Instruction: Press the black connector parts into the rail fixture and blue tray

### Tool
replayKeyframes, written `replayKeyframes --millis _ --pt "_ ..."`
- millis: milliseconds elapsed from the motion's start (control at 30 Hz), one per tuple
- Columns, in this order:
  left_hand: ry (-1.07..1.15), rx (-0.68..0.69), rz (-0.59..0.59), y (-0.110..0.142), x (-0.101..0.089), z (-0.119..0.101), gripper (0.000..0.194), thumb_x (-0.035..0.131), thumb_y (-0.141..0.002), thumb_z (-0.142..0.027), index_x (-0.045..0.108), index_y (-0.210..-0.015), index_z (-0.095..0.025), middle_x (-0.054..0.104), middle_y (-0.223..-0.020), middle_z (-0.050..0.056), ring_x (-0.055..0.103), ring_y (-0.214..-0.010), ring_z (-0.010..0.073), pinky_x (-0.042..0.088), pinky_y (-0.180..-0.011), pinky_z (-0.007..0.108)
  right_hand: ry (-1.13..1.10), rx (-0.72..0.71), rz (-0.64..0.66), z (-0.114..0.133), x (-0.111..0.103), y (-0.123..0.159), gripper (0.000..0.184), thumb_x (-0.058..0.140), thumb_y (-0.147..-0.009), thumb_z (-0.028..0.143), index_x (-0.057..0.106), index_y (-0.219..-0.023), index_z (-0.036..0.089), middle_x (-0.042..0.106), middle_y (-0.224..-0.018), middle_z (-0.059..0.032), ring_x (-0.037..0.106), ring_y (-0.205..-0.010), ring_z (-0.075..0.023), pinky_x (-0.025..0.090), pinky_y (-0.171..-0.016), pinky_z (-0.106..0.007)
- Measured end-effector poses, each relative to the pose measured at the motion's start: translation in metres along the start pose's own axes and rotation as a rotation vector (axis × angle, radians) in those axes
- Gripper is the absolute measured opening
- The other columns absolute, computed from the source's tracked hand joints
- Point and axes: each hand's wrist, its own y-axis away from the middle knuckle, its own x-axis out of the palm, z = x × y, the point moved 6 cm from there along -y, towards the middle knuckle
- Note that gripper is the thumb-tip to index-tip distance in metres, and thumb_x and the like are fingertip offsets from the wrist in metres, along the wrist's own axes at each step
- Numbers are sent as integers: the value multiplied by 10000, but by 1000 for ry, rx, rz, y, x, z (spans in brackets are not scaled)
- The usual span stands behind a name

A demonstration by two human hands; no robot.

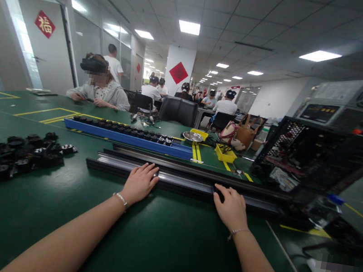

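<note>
1. The near rail under my fingers is long, straight and black, with a glossy grey sheen along its length and a raised dark front edge.
2. It lies flat on the green table, stretched crosswise in front of me; my left hand touches it left of its middle, my right hand further along to the right.
3. Its left end shows plainly; its right end is lost to me among dark things.
4. Just behind it, nearly parallel, runs a similar black rail; I cannot tell whether they touch.
</note>
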Motion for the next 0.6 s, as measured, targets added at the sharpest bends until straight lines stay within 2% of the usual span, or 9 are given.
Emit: replayKeyframes --millis 600 --pt "23 -13 16 0 -1 0 458 264 -911 -441 485 -1281 -287 453 -1382 15 361 -1292 214 318 -1022 414 -24 -65 17 12 1 3 409 393 -849 381 554 -1211 280 584 -1085 -81 450 -1168 -250 293 -1002 -469"
